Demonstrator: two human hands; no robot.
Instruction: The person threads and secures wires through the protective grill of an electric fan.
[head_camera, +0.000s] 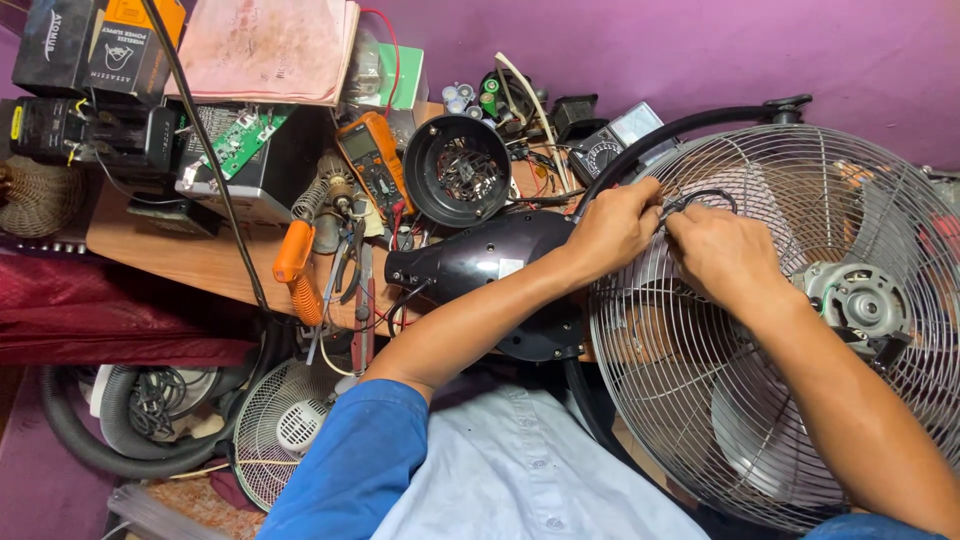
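A large metal fan with a wire grille (700, 400) lies tilted in front of me, its grey motor (860, 300) showing through the wires on the right. My left hand (612, 228) grips the upper left of the grille near its black rim. My right hand (722, 252) is beside it, its fingers pinching a thin black wire loop (700, 198) at the grille. The two hands almost touch. The fan's black base (480, 262) rests on the workbench under my left forearm.
The wooden workbench (200, 262) holds an orange multimeter (372, 160), a black bowl of small parts (458, 170), an orange-handled soldering iron (298, 262), pliers, a green circuit board (240, 140) and boxes. A small white fan (285, 425) and hoses lie on the floor at left.
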